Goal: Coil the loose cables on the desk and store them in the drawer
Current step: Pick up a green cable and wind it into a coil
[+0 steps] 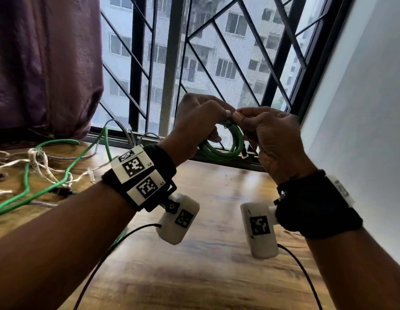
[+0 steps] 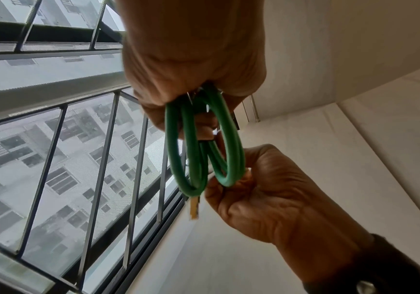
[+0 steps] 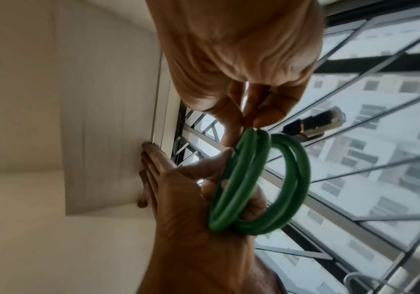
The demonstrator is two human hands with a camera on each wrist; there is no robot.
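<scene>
Green cable coil [image 1: 226, 144], no legible writing

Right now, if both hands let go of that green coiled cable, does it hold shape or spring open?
Probably springs open: the green coiled cable shows no tie, and its loops already splay apart in the wrist views. It looks springy, not limp, since the loops stay round between the left hand and right hand. The plug end hangs free and may swing.
</scene>
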